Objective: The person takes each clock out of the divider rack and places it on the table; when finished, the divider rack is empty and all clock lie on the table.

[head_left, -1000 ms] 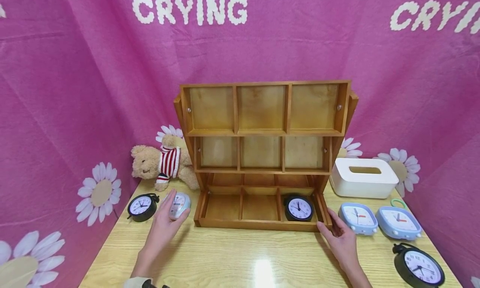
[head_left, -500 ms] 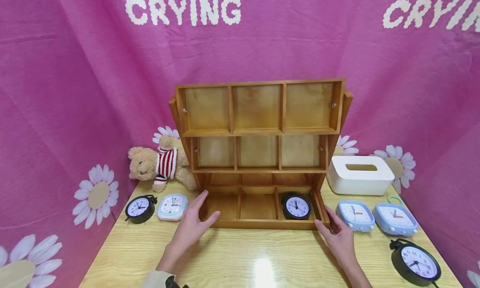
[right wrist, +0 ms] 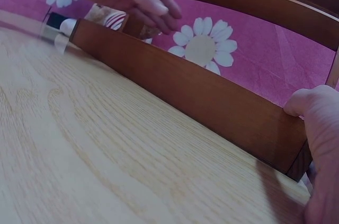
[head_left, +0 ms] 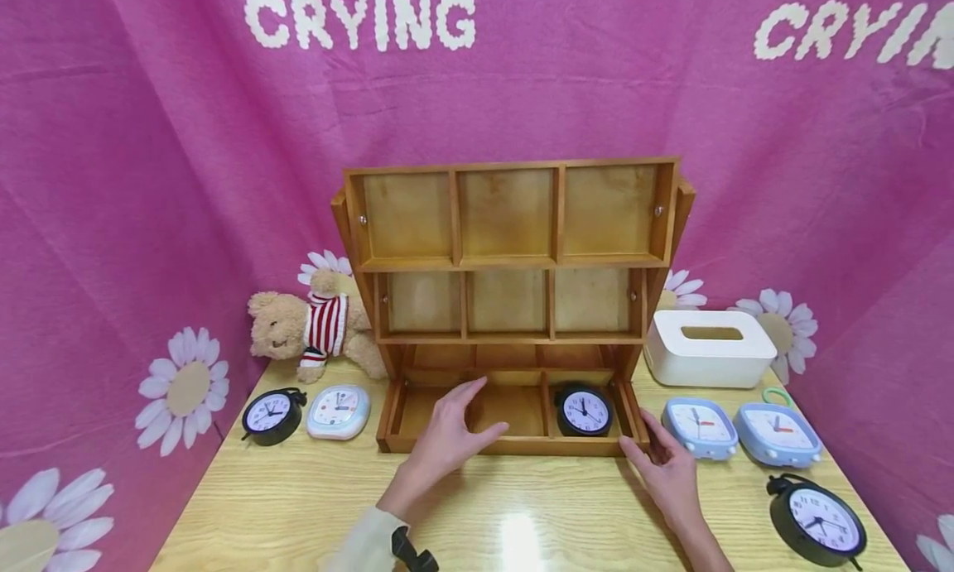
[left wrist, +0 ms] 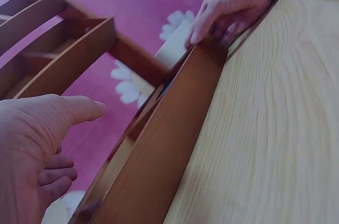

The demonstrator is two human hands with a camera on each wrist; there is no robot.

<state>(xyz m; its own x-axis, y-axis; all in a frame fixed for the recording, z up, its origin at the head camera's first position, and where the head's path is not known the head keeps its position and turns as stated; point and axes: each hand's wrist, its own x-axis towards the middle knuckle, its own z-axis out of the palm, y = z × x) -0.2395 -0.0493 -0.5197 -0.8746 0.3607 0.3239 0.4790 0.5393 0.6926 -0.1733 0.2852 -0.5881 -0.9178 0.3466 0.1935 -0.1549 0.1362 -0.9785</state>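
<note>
A wooden tiered shelf [head_left: 508, 266] with three columns of compartments stands in the middle of the table. At its bottom front corner my right hand [head_left: 671, 477] holds on, thumb against the front board [right wrist: 185, 83] and fingers along the side. My left hand [head_left: 443, 435] hovers by the bottom tier, in front of its left and middle compartments, thumb and fingers spread with nothing between them. A round black alarm clock [head_left: 585, 412] sits in the bottom right compartment. In the left wrist view, the left thumb [left wrist: 79, 108] stands apart from the wood.
Left of the shelf lie a black alarm clock [head_left: 272, 415], a pale clock [head_left: 339, 411] and a teddy bear [head_left: 325, 324]. On the right are two blue clocks [head_left: 699, 428] [head_left: 778, 434], another black alarm clock [head_left: 817, 521] and a white tissue box [head_left: 710, 353]. Pink curtains hang around.
My left hand has moved right, from the pale clock past the shelf's left end to the bottom tier. The right hand stays at the corner. The view has shifted slightly.
</note>
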